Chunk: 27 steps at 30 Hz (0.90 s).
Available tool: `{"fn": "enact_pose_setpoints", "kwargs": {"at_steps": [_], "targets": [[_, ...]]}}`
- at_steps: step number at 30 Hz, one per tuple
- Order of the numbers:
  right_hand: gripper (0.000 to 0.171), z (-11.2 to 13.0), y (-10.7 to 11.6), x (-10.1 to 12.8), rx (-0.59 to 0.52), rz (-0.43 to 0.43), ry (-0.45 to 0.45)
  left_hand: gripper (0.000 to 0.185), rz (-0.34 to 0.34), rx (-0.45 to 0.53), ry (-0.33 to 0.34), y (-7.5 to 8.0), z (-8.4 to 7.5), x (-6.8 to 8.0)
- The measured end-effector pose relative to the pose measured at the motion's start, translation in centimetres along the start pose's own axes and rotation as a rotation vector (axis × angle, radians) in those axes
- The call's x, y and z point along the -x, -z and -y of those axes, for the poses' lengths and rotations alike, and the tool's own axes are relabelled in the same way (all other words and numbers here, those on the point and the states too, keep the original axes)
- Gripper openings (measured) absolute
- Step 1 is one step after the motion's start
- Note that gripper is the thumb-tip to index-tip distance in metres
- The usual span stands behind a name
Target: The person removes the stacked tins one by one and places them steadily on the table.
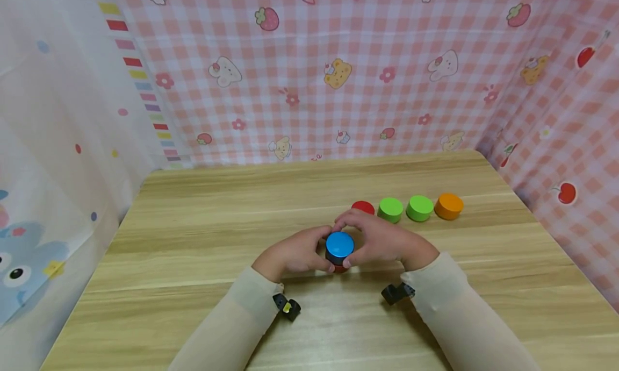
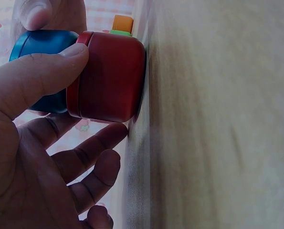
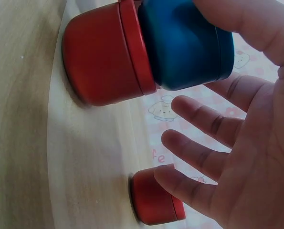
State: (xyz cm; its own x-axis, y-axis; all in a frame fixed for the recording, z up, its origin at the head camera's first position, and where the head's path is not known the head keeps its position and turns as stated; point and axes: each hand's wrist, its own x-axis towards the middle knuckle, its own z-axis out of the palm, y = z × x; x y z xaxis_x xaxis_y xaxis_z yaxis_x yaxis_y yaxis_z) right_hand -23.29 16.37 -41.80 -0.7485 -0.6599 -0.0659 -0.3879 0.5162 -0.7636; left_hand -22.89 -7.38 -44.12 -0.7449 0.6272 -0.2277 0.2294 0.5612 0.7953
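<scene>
Both hands are meeting at mid-bench w/ a two-cup stack between them. The blue cup [image 1: 339, 245] is sitting on top of the red cup [image 2: 110, 78], which is standing on the wooden bench [image 1: 193, 242]. Left hand [image 1: 294, 252] is pressing its thumb against the red cup's rim, other fingers [image 2: 87, 148] spread loosely below. Right hand [image 1: 382, 239] is pinching the blue cup w/ thumb & forefinger, remaining fingers [image 3: 206, 121] splayed apart. Just behind, a second red cup [image 1: 363, 207], two green cups [image 1: 405, 208] & an orange cup [image 1: 448, 205] are lining up in a row.
</scene>
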Motion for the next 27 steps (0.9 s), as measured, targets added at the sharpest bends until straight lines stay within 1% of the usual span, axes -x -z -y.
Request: {"fn": "enact_pose_setpoints", "kwargs": {"at_steps": [6, 11, 17, 23, 27], "targets": [[0.054, 0.2, 0.0, 0.0, -0.004, -0.004, 0.004, 0.068, 0.0, 0.004, 0.001, 0.0, -0.1, 0.0], [0.052, 0.2, 0.1, 0.2, -0.007, -0.013, 0.028, 0.07, -0.004, 0.002, -0.002, 0.0, -0.2, 0.1], [0.049, -0.2, 0.5, 0.3, -0.038, -0.053, 0.078, 0.061, -0.002, 0.002, -0.007, 0.0, -0.1, 0.0], [0.051, -0.1, 1.2, 0.7, -0.083, -0.091, 0.053, 0.054, 0.001, -0.011, -0.019, 0.0, 0.0, -0.1], [0.051, -0.1, 1.7, 1.0, -0.088, -0.104, 0.046, 0.051, 0.008, 0.005, -0.012, 0.0, -0.1, 0.0]]}}
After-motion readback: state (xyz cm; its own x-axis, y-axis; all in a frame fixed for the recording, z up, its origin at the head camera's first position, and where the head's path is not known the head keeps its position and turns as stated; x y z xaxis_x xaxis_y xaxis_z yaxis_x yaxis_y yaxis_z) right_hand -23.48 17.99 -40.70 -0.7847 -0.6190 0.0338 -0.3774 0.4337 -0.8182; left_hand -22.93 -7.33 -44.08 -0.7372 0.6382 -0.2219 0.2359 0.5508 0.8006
